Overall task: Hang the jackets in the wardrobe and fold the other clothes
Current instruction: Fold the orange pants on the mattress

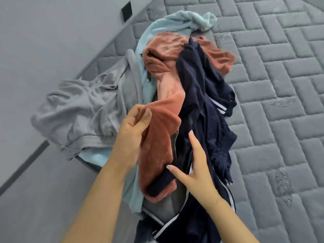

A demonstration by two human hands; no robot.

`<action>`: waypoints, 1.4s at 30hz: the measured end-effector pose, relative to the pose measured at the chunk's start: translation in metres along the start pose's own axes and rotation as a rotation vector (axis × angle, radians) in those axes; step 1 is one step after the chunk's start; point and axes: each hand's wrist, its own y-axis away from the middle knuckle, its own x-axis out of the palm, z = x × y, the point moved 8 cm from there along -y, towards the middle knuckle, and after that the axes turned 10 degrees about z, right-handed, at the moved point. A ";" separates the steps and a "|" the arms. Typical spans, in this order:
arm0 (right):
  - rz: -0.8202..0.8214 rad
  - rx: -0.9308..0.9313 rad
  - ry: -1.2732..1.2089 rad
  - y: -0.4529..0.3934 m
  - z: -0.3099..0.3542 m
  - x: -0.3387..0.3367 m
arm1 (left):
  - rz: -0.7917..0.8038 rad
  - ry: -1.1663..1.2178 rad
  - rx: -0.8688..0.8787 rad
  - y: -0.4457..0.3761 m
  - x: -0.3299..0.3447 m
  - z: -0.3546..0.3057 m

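A heap of clothes lies on the grey quilted mattress (280,85). A rust-orange fleece garment (163,141) runs down the middle of the heap. My left hand (131,130) pinches a fold of it between thumb and fingers near its lower half. A navy garment with white stripes (201,95) lies over the right side of the heap. My right hand (194,165) rests on the navy cloth with fingers spread and straight. A light blue fleece (175,21) lies underneath at the back. A grey garment (78,109) hangs over the mattress edge on the left.
The grey floor (43,50) is on the left beyond the mattress edge, with a dark strip (24,165) running across it. A small black rectangle (126,11) sits near the mattress at the top. Bare quilted mattress stretches to the right of the heap.
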 end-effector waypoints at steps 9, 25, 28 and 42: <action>-0.011 -0.190 0.091 -0.030 0.154 -0.048 | 0.114 0.040 -0.027 0.084 0.044 -0.088; -0.728 0.751 -1.691 0.169 0.038 -0.061 | -0.258 0.182 -0.750 0.104 0.006 0.111; -0.802 0.870 -1.851 0.198 0.016 -0.051 | -0.125 0.270 -0.807 0.076 0.030 0.142; -0.624 0.606 -1.519 0.267 -0.009 -0.124 | -0.152 -0.105 -0.213 0.075 0.100 0.020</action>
